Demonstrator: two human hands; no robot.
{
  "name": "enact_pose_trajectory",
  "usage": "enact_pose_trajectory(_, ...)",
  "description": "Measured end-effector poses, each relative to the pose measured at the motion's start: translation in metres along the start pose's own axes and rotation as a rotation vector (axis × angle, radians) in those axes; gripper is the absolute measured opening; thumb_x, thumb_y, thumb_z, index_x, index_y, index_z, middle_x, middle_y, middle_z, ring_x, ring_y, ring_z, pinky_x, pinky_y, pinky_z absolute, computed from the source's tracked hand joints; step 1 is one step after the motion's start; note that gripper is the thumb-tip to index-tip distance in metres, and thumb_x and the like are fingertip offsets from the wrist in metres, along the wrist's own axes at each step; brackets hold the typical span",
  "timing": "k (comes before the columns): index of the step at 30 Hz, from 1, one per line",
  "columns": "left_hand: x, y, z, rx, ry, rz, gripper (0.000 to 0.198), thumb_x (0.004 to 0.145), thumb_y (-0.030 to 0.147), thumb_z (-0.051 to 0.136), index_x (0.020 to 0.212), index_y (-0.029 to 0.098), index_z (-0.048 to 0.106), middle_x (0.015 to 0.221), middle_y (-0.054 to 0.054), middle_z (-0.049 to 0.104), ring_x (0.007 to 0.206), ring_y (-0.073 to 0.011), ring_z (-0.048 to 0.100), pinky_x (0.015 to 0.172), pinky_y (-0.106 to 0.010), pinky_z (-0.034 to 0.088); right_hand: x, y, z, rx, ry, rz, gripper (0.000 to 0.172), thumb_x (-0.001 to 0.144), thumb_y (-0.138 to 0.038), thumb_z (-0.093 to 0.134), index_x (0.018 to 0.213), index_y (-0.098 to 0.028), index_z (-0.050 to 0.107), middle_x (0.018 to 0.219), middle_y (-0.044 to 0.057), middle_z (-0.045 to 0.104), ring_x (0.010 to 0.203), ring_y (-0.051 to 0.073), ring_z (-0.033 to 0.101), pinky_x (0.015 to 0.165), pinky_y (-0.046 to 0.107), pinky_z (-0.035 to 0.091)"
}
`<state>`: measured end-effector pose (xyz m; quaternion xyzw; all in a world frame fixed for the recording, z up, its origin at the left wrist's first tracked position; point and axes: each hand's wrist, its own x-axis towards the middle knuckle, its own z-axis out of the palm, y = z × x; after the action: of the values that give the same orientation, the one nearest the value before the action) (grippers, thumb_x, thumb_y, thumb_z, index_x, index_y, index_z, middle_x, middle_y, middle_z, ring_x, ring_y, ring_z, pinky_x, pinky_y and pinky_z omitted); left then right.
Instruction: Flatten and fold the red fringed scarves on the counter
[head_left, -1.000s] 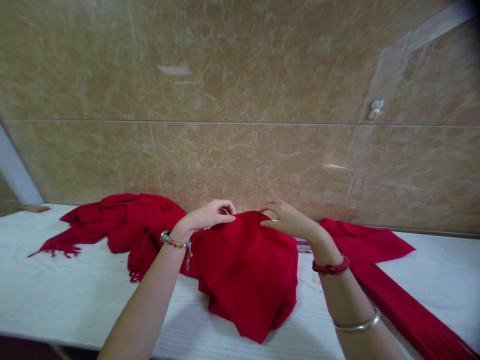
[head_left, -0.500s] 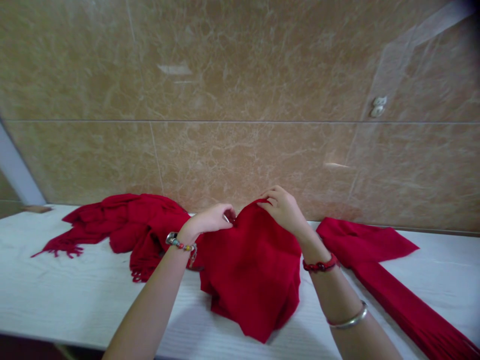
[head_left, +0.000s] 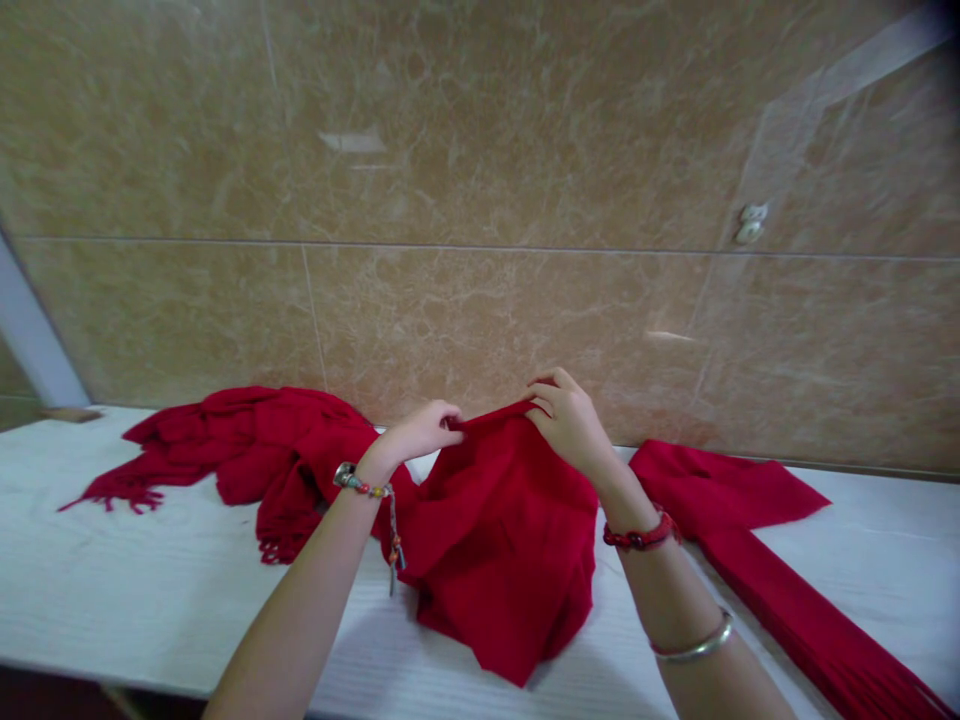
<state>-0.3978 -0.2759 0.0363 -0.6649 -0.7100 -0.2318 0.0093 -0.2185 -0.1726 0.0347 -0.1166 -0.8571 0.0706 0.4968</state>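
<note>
A red scarf (head_left: 510, 540) hangs in folds between my hands, its lower part over the white table. My left hand (head_left: 424, 432) pinches its top edge at the upper left. The same edge is held further right by my right hand (head_left: 566, 415), thumb and fingers closed on it. The edge runs taut between the two hands. The fabric reaches left behind my left wrist toward a crumpled, fringed red heap (head_left: 262, 440); whether they are one piece I cannot tell.
On the right, more red fabric (head_left: 780, 590) lies flat with a fringed end near the table's front edge. The white table (head_left: 112, 590) meets a tan marbled wall (head_left: 480, 320). A small brown piece (head_left: 71, 413) sits at the far left.
My left hand has moved slightly left and up with the scarf's edge, which is now stretched straighter. My right hand has barely moved and still holds the scarf.
</note>
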Motion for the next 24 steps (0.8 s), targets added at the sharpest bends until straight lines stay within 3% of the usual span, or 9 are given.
enact_pose_trajectory(3, -0.004, -0.005, -0.008, 0.13, 0.21, -0.116, 0.008, 0.068, 0.014, 0.054, 0.065, 0.014, 0.061, 0.08, -0.006, 0.057, 0.076, -0.0176, 0.054, 0.07, -0.028, 0.042, 0.001, 0.0, -0.006, -0.045, 0.061, 0.003, 0.016, 0.071, -0.008, 0.047, 0.069, -0.018, 0.059, 0.089, 0.007, 0.052, 0.082, 0.018, 0.053, 0.077, 0.033, 0.044)
enact_pose_trajectory(7, -0.014, -0.003, -0.028, 0.294, 0.621, -0.277, 0.008, 0.072, 0.017, 0.051, 0.071, 0.015, 0.059, 0.085, -0.007, 0.058, 0.079, -0.019, 0.055, 0.072, -0.028, 0.042, 0.003, 0.005, -0.016, -0.124, 0.211, 0.049, 0.018, 0.069, -0.006, 0.046, 0.072, -0.018, 0.059, 0.088, 0.007, 0.051, 0.083, 0.019, 0.052, 0.077, 0.034, 0.044)
enact_pose_trajectory(9, -0.018, -0.002, -0.035, 0.258, 0.68, -0.268, 0.008, 0.073, 0.019, 0.051, 0.074, 0.016, 0.058, 0.081, -0.006, 0.06, 0.076, -0.0177, 0.056, 0.07, -0.027, 0.042, 0.001, 0.012, -0.017, -0.171, 0.22, 0.106, 0.016, 0.071, -0.008, 0.047, 0.073, -0.018, 0.06, 0.089, 0.008, 0.051, 0.084, 0.02, 0.052, 0.077, 0.037, 0.044)
enact_pose_trajectory(12, -0.02, -0.001, -0.035, 0.093, 0.486, -0.174, 0.009, 0.072, 0.016, 0.05, 0.078, 0.017, 0.057, 0.073, -0.002, 0.062, 0.068, -0.0152, 0.057, 0.064, -0.024, 0.041, -0.005, 0.021, -0.01, -0.191, -0.03, 0.19, 0.007, 0.071, -0.014, 0.057, 0.076, -0.017, 0.062, 0.088, 0.008, 0.052, 0.086, 0.021, 0.052, 0.08, 0.04, 0.043)
enact_pose_trajectory(14, -0.019, -0.001, -0.028, 0.02, 0.297, -0.109, 0.014, 0.07, 0.014, 0.049, 0.08, 0.017, 0.058, 0.072, -0.001, 0.064, 0.065, -0.0143, 0.057, 0.062, -0.022, 0.04, -0.011, 0.021, 0.0, -0.127, -0.272, 0.177, 0.019, 0.066, -0.017, 0.066, 0.085, -0.017, 0.063, 0.094, 0.008, 0.053, 0.091, 0.022, 0.053, 0.083, 0.04, 0.043)
enact_pose_trajectory(16, -0.017, 0.001, -0.021, -0.001, 0.154, -0.055, 0.014, 0.071, 0.015, 0.048, 0.078, 0.017, 0.06, 0.071, -0.001, 0.065, 0.065, -0.0143, 0.057, 0.061, -0.022, 0.04, -0.015, 0.015, 0.01, -0.04, -0.403, 0.118, 0.036, 0.063, -0.02, 0.07, 0.098, -0.017, 0.061, 0.105, 0.01, 0.052, 0.1, 0.022, 0.051, 0.087, 0.04, 0.041)
enact_pose_trajectory(20, -0.016, 0.011, -0.018, -0.016, 0.103, 0.032, 0.015, 0.074, 0.022, 0.048, 0.074, 0.018, 0.063, 0.074, -0.001, 0.065, 0.067, -0.0149, 0.057, 0.063, -0.023, 0.039, -0.015, -0.006, 0.031, 0.043, -0.391, 0.026, 0.044, 0.069, -0.032, 0.067, 0.11, -0.021, 0.057, 0.116, 0.011, 0.049, 0.111, 0.023, 0.046, 0.091, 0.042, 0.038)
enact_pose_trajectory(24, -0.019, 0.021, -0.026, -0.061, 0.082, 0.124, 0.017, 0.075, 0.024, 0.048, 0.08, 0.018, 0.063, 0.077, 0.0, 0.065, 0.07, -0.0144, 0.057, 0.066, -0.023, 0.039, -0.006, -0.019, 0.041, 0.076, -0.321, 0.027, 0.019, 0.075, -0.018, 0.059, 0.093, -0.014, 0.062, 0.108, 0.012, 0.054, 0.1, 0.02, 0.052, 0.086, 0.036, 0.041)
